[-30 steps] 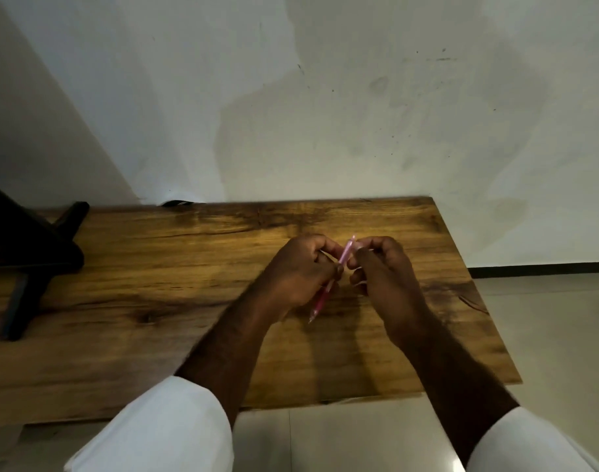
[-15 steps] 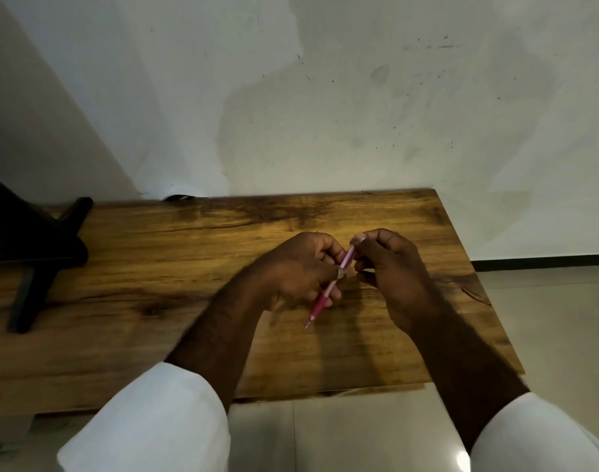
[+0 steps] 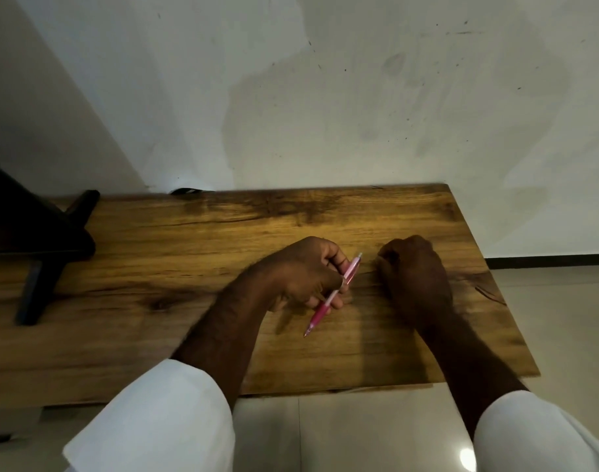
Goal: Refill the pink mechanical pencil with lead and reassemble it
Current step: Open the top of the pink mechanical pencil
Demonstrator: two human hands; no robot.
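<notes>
My left hand (image 3: 301, 270) grips the pink mechanical pencil (image 3: 335, 292) around its middle. The pencil slants, with its metal tip low toward me and its pale upper end pointing away to the right. My right hand (image 3: 414, 267) rests on the wooden table (image 3: 189, 267) a short way right of the pencil. Its fingers are curled in with the back of the hand toward me. Whether it holds a cap or a lead I cannot see.
A dark stand with angled legs (image 3: 42, 240) sits at the table's left end. A pale wall (image 3: 325, 97) rises right behind the table. Tiled floor (image 3: 359, 430) lies beyond the near and right edges.
My right hand has come off the pencil's upper end and moved right, down onto the table. My left hand still holds the pencil at about the same slant.
</notes>
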